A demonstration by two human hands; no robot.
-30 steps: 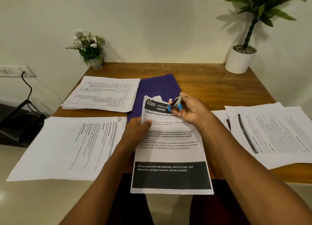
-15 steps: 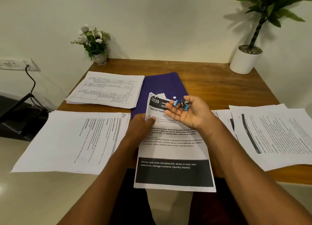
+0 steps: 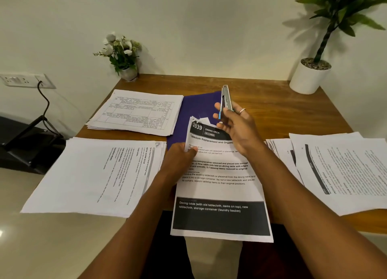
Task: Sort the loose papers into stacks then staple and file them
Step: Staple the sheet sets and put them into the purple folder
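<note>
**Entry: centre stack, stapling stage**

**Held items.** The right grip is clenched round the blue-ended base of the stapler, and the metal nose points up and away from the person. The left grip pinches the left edge of the centre stack. Its thumb lies on the printed face and its fingers are hidden beneath.

**Position of the task's thing.** The centre stack lies lengthwise toward the person. Its far end rests on the purple folder and its near end hangs past the front edge of the surface. The stapler is raised above the stack's top right corner, clear of the paper and not yet set over any edge. Other stacks lie on the near left, the far left and the right.

**Hazards, as judged.**
- At the top left corner the sheets sit unevenly, with loose corners poking out behind the header. A staple driven there without squaring up would likely miss the back pages.
- The stapler is upended, so it must be turned before it can bite. It is held only at its base, so it could slip or twist during that turn.
- The overhanging near end is unsupported. If the left grip eases, the stack could slide toward the lap or fan out.
- The folder lies directly under the stack's top end. Pressing down on the surface there risks catching the folder.
- Whether the stapler is loaded cannot be told.
</note>
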